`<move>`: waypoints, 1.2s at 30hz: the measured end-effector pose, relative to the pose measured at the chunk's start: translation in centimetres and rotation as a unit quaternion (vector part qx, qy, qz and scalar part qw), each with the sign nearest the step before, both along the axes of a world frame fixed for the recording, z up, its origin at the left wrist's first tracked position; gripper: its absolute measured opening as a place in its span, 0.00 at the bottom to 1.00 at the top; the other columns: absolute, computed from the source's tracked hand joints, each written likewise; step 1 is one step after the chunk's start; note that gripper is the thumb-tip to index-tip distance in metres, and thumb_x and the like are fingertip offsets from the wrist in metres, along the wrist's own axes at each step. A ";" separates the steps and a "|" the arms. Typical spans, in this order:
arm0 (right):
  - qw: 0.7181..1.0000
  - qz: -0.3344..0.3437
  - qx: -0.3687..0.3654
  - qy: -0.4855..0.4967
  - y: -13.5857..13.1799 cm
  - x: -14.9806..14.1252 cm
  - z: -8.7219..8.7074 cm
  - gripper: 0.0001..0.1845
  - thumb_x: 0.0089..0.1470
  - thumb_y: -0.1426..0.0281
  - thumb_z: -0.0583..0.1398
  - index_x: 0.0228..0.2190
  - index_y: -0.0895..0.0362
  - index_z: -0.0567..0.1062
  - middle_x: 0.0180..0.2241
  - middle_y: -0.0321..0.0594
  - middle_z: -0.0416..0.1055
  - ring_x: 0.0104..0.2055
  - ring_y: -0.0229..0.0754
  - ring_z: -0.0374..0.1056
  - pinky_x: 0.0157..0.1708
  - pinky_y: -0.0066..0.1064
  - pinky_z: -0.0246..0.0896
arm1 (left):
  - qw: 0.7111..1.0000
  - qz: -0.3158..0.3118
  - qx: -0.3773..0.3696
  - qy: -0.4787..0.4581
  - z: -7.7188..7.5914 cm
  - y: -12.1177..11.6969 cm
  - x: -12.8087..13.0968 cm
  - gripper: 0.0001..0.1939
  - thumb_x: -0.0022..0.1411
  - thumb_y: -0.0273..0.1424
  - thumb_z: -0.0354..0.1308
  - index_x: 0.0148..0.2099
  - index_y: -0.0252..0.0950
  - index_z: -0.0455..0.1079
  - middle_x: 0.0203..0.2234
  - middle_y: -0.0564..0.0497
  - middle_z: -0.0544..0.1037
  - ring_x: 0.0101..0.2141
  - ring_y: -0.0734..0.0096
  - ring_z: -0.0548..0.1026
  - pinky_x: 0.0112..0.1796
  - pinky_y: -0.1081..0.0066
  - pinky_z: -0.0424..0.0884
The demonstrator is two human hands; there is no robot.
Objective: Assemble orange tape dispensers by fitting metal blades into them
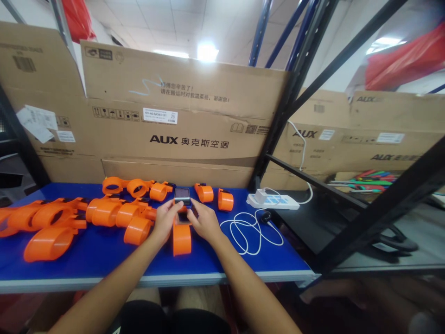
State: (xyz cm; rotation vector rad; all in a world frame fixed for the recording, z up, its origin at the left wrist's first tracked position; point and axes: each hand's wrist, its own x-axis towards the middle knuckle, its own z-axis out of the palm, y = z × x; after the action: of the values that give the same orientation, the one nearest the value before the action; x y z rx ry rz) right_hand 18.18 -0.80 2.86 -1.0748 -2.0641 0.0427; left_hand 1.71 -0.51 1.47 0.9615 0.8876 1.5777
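Both my hands meet at the middle of the blue table [104, 260]. My left hand [167, 220] and my right hand [205, 221] pinch a small dark square device [183, 217] that sits at the top of an orange band [181, 239] lying flat toward me. Just behind my fingers a second small device with a grey screen [182, 195] stands on another orange band. The fingers of both hands are curled around the dark device; its underside is hidden.
Several orange bands [104, 211] lie piled to the left, two more [215, 197] to the right. A white power strip [273, 200] and coiled white cable [243, 229] lie at the right. Cardboard boxes [181, 120] wall the back. A black shelf frame [347, 195] stands right.
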 end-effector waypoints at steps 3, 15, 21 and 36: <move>1.000 -0.002 0.001 -0.010 0.1 0.0 0.0 0.23 0.65 0.68 0.56 0.59 0.56 0.72 0.44 0.47 0.80 0.44 0.47 0.76 0.44 0.32 0.69 | 1.000 -0.004 -0.004 -0.007 0.2 -0.2 0.0 0.18 0.48 0.42 0.74 0.36 0.36 0.78 0.11 0.61 0.64 0.12 0.78 0.60 0.18 0.74 0.54; 0.999 -0.015 0.022 -0.033 0.2 0.4 -0.1 0.27 0.68 0.62 0.55 0.64 0.56 0.68 0.38 0.44 0.79 0.37 0.45 0.75 0.40 0.32 0.68 | 0.997 -0.022 -0.025 -0.067 0.4 -0.2 0.1 0.21 0.48 0.44 0.75 0.34 0.37 0.71 0.11 0.61 0.66 0.13 0.78 0.62 0.18 0.76 0.57; 0.994 -0.038 0.062 -0.077 0.1 0.3 -0.2 0.27 0.68 0.67 0.54 0.65 0.55 0.67 0.44 0.47 0.80 0.42 0.46 0.75 0.44 0.32 0.70 | 0.992 -0.030 -0.050 -0.113 0.3 0.1 0.0 0.22 0.49 0.44 0.74 0.33 0.36 0.68 0.14 0.61 0.67 0.15 0.78 0.64 0.19 0.76 0.60; 0.991 -0.063 0.072 -0.098 0.3 -0.4 -1.2 0.28 0.63 0.72 0.57 0.64 0.62 0.68 0.39 0.52 0.79 0.41 0.51 0.74 0.42 0.37 0.72 | 0.982 -0.107 -0.066 -0.144 -0.2 0.3 0.5 0.20 0.51 0.37 0.75 0.42 0.33 0.75 0.27 0.51 0.79 0.25 0.71 0.76 0.27 0.73 0.71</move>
State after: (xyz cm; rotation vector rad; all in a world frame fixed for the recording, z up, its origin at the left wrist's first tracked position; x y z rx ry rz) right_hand 17.81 -0.54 1.65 -1.1545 -2.1304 -0.2815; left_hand 2.21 -0.21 1.25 0.6884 0.6547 1.4112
